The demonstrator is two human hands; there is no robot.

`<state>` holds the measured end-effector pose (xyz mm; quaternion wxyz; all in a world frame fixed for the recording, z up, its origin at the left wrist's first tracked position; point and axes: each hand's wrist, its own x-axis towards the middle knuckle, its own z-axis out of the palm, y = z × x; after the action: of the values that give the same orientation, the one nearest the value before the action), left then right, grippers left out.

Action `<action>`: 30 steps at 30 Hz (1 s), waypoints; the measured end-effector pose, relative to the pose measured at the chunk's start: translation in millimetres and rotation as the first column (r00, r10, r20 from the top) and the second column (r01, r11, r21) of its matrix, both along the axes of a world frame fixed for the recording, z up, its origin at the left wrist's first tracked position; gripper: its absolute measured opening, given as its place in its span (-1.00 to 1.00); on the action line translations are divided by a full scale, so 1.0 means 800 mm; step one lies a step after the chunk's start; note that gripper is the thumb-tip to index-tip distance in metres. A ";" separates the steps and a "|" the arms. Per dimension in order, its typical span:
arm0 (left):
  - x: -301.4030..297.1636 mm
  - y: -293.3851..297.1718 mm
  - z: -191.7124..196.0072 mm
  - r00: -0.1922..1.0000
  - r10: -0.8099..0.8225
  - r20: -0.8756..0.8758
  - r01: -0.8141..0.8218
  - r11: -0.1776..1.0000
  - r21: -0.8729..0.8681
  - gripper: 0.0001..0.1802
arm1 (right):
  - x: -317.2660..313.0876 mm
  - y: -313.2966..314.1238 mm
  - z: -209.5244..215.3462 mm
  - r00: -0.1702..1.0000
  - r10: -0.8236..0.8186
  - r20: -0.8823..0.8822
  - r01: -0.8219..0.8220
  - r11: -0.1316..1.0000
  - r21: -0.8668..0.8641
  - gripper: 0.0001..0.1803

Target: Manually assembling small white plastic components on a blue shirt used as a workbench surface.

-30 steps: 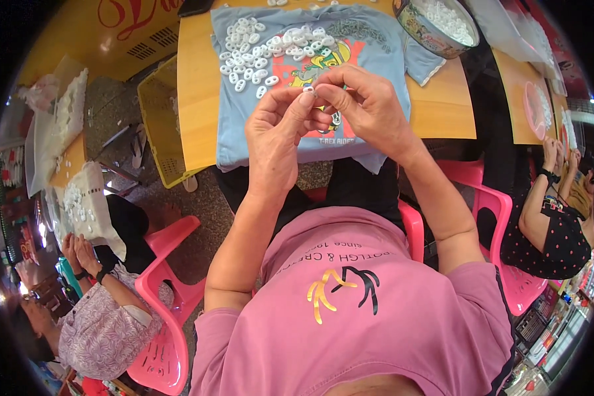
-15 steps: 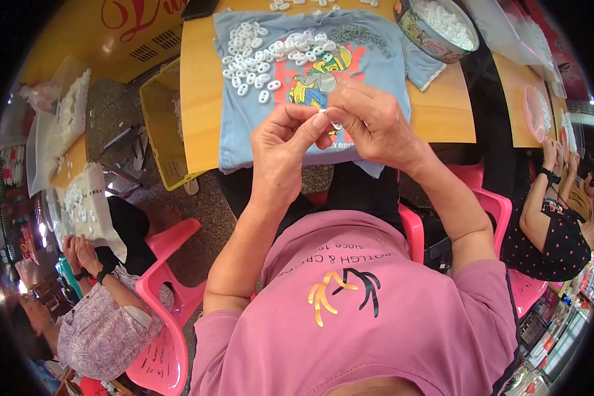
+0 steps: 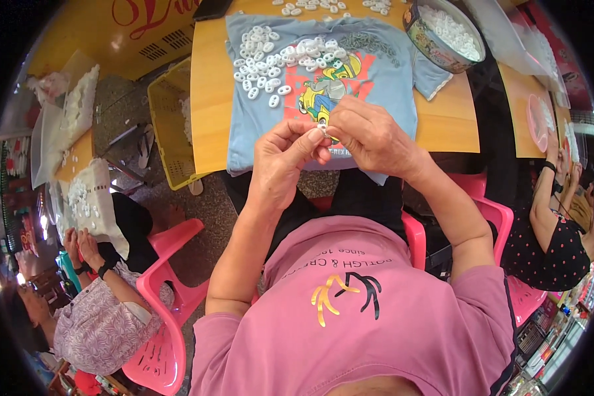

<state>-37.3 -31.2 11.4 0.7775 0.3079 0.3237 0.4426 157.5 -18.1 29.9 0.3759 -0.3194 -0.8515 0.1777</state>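
Over the near edge of the shirt, my left hand [image 3: 280, 155] pinches a small white oval piece [image 3: 322, 125] with dark holes between thumb and fingers. Right beside it, my right hand [image 3: 373, 138] is closed, its thumb and finger pressed together against the piece's edge. Whatever lies in the right fingertips is too small and covered to name. Beyond my hands, a heap of white two-hole oval pieces [image 3: 261, 63] lies on a grey-blue printed T-shirt [image 3: 244, 132]. To its right is a spread of small dark greenish-grey bits [image 3: 369, 46].
The wooden table [image 3: 208, 99] carries a round tin [image 3: 435, 59] of white pieces at the back right and a dark phone [image 3: 212, 8] at the back left. A yellow crate [image 3: 162, 125] stands left. People sit in pink chairs [image 3: 171, 284] on both sides.
The view has shifted slightly, so the table sits lower and further right. Between my fingertips the white piece shows more plainly, with its holes visible. Both hands remain pinched together.
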 end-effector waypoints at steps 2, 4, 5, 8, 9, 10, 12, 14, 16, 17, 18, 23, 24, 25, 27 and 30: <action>0.003 -0.004 0.000 0.999 0.032 -0.008 -0.032 0.999 0.034 -0.86 | -0.004 -0.002 -0.006 0.999 -0.001 -0.032 0.000 1.000 -0.011 -0.90; 0.004 -0.007 -0.001 0.998 0.064 -0.015 -0.063 0.996 0.069 -0.86 | -0.010 -0.003 -0.012 0.994 -0.011 -0.112 0.011 1.000 0.000 -0.91; 0.004 -0.008 -0.002 0.995 0.088 -0.041 -0.084 0.993 0.088 -0.86 | -0.013 -0.003 -0.012 0.994 -0.011 -0.111 0.011 1.000 0.000 -0.91; 0.002 -0.007 -0.002 0.988 0.124 -0.087 -0.114 0.986 0.118 -0.86 | -0.021 -0.003 -0.011 0.990 -0.031 -0.139 0.025 0.999 -0.045 -0.91; 0.000 -0.006 -0.003 0.985 0.135 -0.108 -0.121 0.984 0.130 -0.86 | -0.024 0.000 -0.011 0.991 -0.029 -0.134 0.020 0.997 -0.068 -0.91; -0.004 -0.005 -0.004 0.985 0.137 -0.106 -0.123 0.984 0.129 -0.86 | -0.027 0.002 -0.011 0.991 -0.027 -0.129 0.015 0.996 -0.092 -0.91; -0.017 -0.001 -0.009 0.977 0.139 -0.164 -0.124 0.987 0.102 -0.87 | -0.039 0.007 -0.020 0.991 -0.019 -0.133 0.003 0.992 -0.125 -0.90; -0.032 0.001 -0.018 0.972 0.144 -0.185 -0.126 0.986 0.105 -0.86 | -0.044 0.015 -0.023 0.990 -0.009 -0.139 -0.013 0.988 -0.156 -0.88; -0.046 0.004 -0.021 0.966 0.181 -0.186 -0.166 0.982 0.094 -0.85 | -0.049 0.028 -0.025 0.994 0.044 -0.104 -0.079 0.929 -0.362 -0.86; -0.051 0.003 -0.020 0.960 0.209 -0.184 -0.196 0.977 0.087 -0.84 | -0.049 0.038 -0.028 0.993 0.050 -0.106 -0.085 0.929 -0.359 -0.86; -0.056 0.003 -0.020 0.959 0.215 -0.186 -0.201 0.976 0.089 -0.84 | -0.049 0.051 -0.033 0.996 -0.040 -0.075 0.015 0.951 -0.307 -0.86; -0.071 0.004 -0.025 0.940 0.299 -0.163 -0.292 0.954 0.070 -0.83 | -0.055 0.090 -0.054 0.941 -0.311 0.131 0.324 0.941 -0.095 -0.84; -0.073 0.004 -0.026 0.941 0.302 -0.154 -0.295 0.953 0.067 -0.83 | -0.058 0.089 -0.054 0.943 -0.307 0.130 0.320 0.943 -0.094 -0.84; -0.073 0.004 -0.027 0.940 0.306 -0.154 -0.299 0.952 0.068 -0.83 | -0.060 0.088 -0.054 0.940 -0.295 0.171 0.312 0.947 -0.077 -0.83; -0.070 0.004 -0.028 0.942 0.303 -0.143 -0.297 0.953 0.065 -0.82 | -0.060 0.089 -0.058 0.935 -0.285 0.213 0.303 0.951 -0.060 -0.83; -0.062 0.007 -0.025 0.946 0.296 -0.132 -0.289 0.955 0.066 -0.82 | -0.052 0.090 -0.063 0.915 -0.336 0.225 0.347 0.938 -0.009 -0.81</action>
<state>-87.1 -25.7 -8.9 0.6713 0.3044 0.4096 0.5375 115.8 54.1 -20.4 0.2968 -0.4897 -0.8144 0.0935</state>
